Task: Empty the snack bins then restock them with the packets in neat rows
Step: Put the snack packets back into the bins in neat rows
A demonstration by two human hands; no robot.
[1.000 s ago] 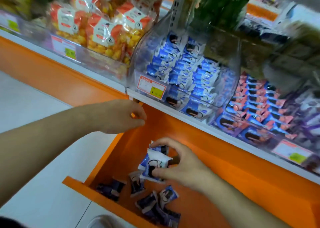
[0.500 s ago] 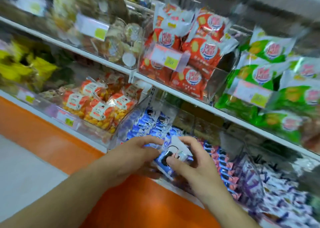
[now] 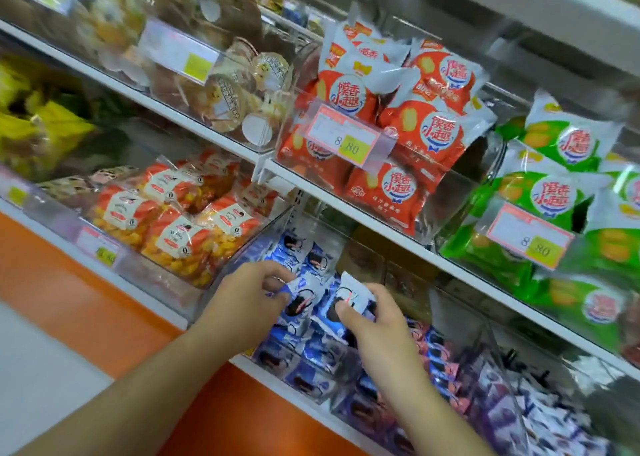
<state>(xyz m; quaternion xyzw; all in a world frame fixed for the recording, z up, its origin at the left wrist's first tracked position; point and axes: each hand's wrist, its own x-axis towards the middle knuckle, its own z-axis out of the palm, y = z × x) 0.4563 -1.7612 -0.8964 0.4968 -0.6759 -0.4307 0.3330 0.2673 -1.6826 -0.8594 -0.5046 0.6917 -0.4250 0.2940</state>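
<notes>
Hands parted since before, left grip [image 3: 247,298] pinching glossy packet [image 3: 301,294], right grip [image 3: 372,320] pinching another crinkled packet [image 3: 353,296], clear bin [image 3: 239,265].

Left hand [image 3: 247,303] now pinching second packet [image 3: 300,294]

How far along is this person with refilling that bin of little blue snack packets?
Partly through, by the look of it. The clear bin on the lower shelf already holds many blue packets, some lying in rows. In hand: the left hand pinches one packet over the bin, and the right hand grips another. Left: setting these two down and tidying the pile. Whether more packets wait elsewhere is out of view.
</notes>
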